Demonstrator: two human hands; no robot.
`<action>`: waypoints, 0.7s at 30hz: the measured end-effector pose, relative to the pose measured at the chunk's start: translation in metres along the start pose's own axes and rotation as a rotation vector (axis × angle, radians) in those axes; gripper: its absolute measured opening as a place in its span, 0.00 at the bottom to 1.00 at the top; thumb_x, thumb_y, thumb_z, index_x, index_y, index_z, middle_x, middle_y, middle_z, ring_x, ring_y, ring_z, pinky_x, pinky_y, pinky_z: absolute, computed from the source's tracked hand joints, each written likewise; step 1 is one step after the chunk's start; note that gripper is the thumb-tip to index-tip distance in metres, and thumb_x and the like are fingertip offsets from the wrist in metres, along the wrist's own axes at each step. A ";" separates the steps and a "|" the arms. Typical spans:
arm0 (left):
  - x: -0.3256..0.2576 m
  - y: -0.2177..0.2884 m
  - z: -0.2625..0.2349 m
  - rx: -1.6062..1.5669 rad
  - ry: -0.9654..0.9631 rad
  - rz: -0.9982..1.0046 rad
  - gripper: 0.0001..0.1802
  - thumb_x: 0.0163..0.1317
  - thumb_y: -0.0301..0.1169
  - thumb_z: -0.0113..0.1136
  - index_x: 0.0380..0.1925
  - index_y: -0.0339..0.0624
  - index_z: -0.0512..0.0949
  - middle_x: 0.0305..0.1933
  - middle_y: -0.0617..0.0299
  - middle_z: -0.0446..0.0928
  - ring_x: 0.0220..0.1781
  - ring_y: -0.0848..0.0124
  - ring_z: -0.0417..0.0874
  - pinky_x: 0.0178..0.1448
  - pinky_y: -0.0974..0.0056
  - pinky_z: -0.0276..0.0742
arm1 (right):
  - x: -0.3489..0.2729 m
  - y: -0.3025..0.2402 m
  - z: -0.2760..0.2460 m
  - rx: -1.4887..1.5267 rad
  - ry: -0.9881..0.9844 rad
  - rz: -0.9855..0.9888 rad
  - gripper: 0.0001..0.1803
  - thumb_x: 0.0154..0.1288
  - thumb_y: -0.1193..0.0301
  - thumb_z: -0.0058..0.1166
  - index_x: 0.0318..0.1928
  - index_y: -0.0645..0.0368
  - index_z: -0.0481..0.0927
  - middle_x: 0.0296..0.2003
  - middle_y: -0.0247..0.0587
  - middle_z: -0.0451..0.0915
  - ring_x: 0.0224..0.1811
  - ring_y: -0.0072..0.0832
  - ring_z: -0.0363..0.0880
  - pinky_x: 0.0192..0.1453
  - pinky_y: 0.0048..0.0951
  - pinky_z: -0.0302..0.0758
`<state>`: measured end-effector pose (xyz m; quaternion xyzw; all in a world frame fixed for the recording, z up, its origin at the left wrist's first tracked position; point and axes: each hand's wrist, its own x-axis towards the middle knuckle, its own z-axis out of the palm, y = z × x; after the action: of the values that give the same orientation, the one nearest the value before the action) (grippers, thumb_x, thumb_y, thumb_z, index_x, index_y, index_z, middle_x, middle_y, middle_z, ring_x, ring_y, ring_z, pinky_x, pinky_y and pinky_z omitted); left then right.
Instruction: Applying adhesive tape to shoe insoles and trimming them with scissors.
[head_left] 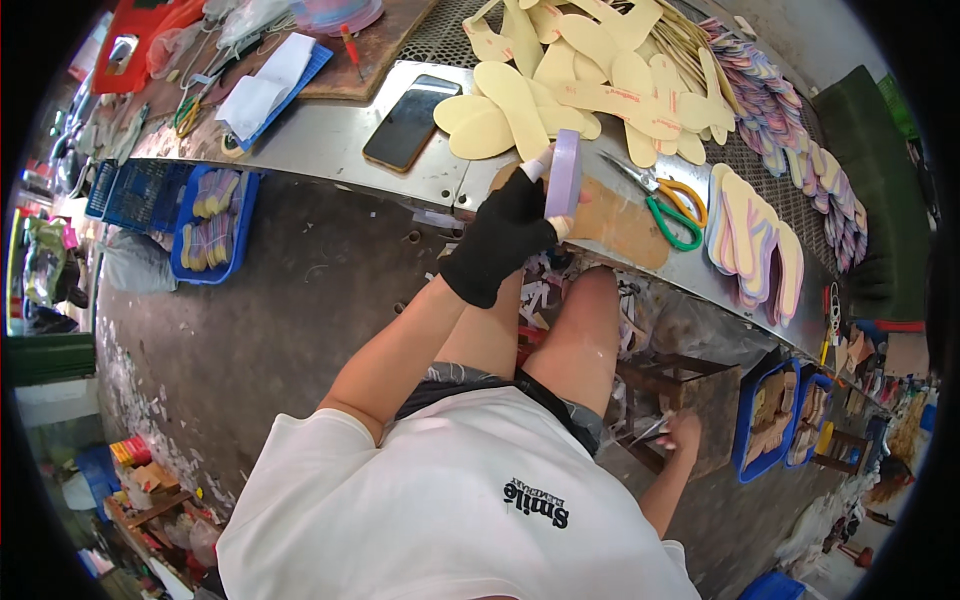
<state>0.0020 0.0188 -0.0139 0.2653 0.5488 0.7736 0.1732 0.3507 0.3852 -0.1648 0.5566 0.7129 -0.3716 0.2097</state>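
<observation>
While the gloved left hand (508, 232) grasps the purple piece (565, 172) at the front of the table (330, 135), maintain that grip and point the silvery tool (652, 430), clasped in the right hand (684, 430), away from the legs (590, 315).

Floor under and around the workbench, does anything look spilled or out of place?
Yes. Loose pale scraps lie jumbled beneath the workbench, looking like litter rather than anything stacked or boxed. Whitish patches also mottle the floor at left; debris or worn surface, I can't tell.
</observation>
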 end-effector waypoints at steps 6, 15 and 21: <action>-0.011 0.010 0.008 0.205 -0.117 -0.059 0.46 0.52 0.22 0.58 0.68 0.46 0.44 0.56 0.54 0.70 0.58 0.68 0.68 0.58 0.64 0.66 | -0.028 -0.104 0.040 0.186 -0.159 -0.610 0.23 0.47 0.70 0.68 0.45 0.61 0.76 0.31 0.36 0.79 0.29 0.18 0.75 0.31 0.22 0.71; -0.026 0.004 0.005 0.382 -0.170 0.115 0.46 0.41 0.19 0.65 0.64 0.40 0.55 0.58 0.56 0.70 0.57 0.63 0.73 0.58 0.62 0.70 | 0.029 -0.045 -0.001 0.005 0.817 -0.712 0.11 0.52 0.77 0.58 0.38 0.63 0.76 0.30 0.43 0.78 0.32 0.39 0.78 0.38 0.34 0.75; -0.024 0.004 0.002 -0.549 -0.094 -0.285 0.35 0.51 0.33 0.61 0.59 0.37 0.61 0.56 0.54 0.70 0.58 0.59 0.70 0.63 0.58 0.64 | 0.001 -0.020 -0.067 -0.321 0.549 -0.269 0.16 0.53 0.68 0.59 0.40 0.64 0.77 0.30 0.50 0.80 0.39 0.42 0.79 0.43 0.37 0.73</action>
<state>0.0228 0.0056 -0.0146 0.1644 0.3423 0.8477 0.3703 0.3389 0.4343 -0.1167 0.4968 0.8591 -0.1152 0.0440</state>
